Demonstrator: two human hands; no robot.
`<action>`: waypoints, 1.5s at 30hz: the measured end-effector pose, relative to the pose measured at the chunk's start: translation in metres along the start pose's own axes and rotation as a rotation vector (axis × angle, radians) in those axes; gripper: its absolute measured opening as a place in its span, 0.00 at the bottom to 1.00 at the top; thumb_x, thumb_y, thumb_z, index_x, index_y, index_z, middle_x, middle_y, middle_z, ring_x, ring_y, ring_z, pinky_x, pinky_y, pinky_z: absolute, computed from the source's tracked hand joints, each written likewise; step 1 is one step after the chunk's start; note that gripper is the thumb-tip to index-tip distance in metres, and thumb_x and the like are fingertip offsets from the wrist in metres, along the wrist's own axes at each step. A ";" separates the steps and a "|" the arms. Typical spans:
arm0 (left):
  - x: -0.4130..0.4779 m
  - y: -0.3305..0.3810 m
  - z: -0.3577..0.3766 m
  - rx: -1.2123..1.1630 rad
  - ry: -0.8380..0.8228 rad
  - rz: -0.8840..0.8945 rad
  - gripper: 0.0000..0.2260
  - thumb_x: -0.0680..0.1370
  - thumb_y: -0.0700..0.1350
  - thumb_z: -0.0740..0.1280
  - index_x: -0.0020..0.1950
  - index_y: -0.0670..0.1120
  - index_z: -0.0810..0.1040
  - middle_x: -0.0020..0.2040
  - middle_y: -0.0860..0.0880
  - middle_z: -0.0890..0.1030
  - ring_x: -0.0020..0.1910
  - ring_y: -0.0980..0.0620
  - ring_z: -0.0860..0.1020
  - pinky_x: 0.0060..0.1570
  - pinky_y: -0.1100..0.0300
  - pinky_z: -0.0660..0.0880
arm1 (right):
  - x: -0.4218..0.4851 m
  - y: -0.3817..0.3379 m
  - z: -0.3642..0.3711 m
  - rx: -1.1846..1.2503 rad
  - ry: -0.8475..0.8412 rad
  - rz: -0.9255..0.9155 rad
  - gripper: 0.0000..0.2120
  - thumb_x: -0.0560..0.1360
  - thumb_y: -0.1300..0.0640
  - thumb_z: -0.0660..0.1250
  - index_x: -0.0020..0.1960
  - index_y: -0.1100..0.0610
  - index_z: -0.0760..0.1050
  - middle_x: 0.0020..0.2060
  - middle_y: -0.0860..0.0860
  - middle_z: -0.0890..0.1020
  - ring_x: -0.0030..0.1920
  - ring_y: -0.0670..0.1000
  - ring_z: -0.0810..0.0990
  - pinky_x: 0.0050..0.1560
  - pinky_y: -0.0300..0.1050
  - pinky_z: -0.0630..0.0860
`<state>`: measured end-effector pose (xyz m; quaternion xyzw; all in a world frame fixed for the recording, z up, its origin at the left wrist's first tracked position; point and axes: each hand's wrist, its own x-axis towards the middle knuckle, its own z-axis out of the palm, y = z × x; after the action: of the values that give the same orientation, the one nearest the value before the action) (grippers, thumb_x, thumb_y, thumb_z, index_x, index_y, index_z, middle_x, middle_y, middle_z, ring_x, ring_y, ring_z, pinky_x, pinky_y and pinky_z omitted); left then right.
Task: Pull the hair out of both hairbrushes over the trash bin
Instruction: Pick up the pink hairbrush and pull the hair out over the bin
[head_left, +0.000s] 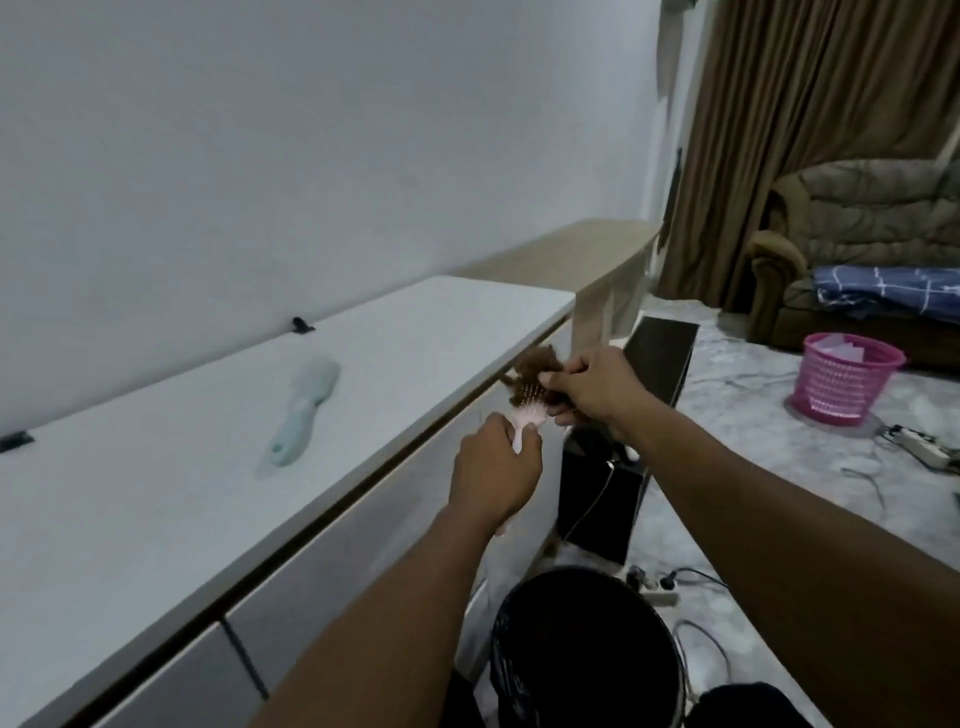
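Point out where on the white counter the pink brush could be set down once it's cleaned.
The white counter is bare on both sides of the mint hairbrush: a wide patch toward its far end, and another between that brush and the near edge. Small black clips sit only along the wall. The crowded spot is the front edge, where both hands work the pink hairbrush.

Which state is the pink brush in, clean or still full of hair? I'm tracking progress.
Still full: a brown hair clump covers the pink brush bristles. The left hand holds its handle; the right hand pinches the hair.
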<state>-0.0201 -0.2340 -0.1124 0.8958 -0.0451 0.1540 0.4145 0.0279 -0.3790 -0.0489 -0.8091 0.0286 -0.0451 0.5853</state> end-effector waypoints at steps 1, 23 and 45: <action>-0.006 -0.008 0.016 0.013 -0.040 -0.007 0.18 0.82 0.57 0.60 0.38 0.47 0.70 0.34 0.49 0.75 0.36 0.47 0.74 0.35 0.54 0.65 | -0.001 0.022 -0.004 -0.019 0.003 0.026 0.07 0.77 0.60 0.72 0.45 0.63 0.76 0.38 0.63 0.84 0.32 0.53 0.85 0.36 0.49 0.86; -0.084 -0.219 0.226 0.156 -0.518 -0.355 0.16 0.77 0.59 0.63 0.39 0.49 0.66 0.37 0.45 0.79 0.38 0.40 0.79 0.36 0.46 0.78 | -0.002 0.387 0.062 -0.037 -0.077 0.565 0.09 0.78 0.57 0.71 0.41 0.57 0.73 0.41 0.60 0.80 0.40 0.60 0.86 0.38 0.54 0.84; -0.084 -0.245 0.282 0.050 -0.540 -0.395 0.11 0.83 0.52 0.61 0.45 0.50 0.65 0.35 0.51 0.73 0.34 0.46 0.76 0.32 0.51 0.71 | 0.026 0.431 0.098 -0.175 0.291 0.425 0.10 0.79 0.52 0.69 0.40 0.54 0.76 0.31 0.42 0.78 0.32 0.40 0.76 0.37 0.36 0.71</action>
<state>0.0183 -0.2916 -0.4891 0.9056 0.0252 -0.1711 0.3872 0.0670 -0.4240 -0.4880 -0.8173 0.2855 -0.0346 0.4993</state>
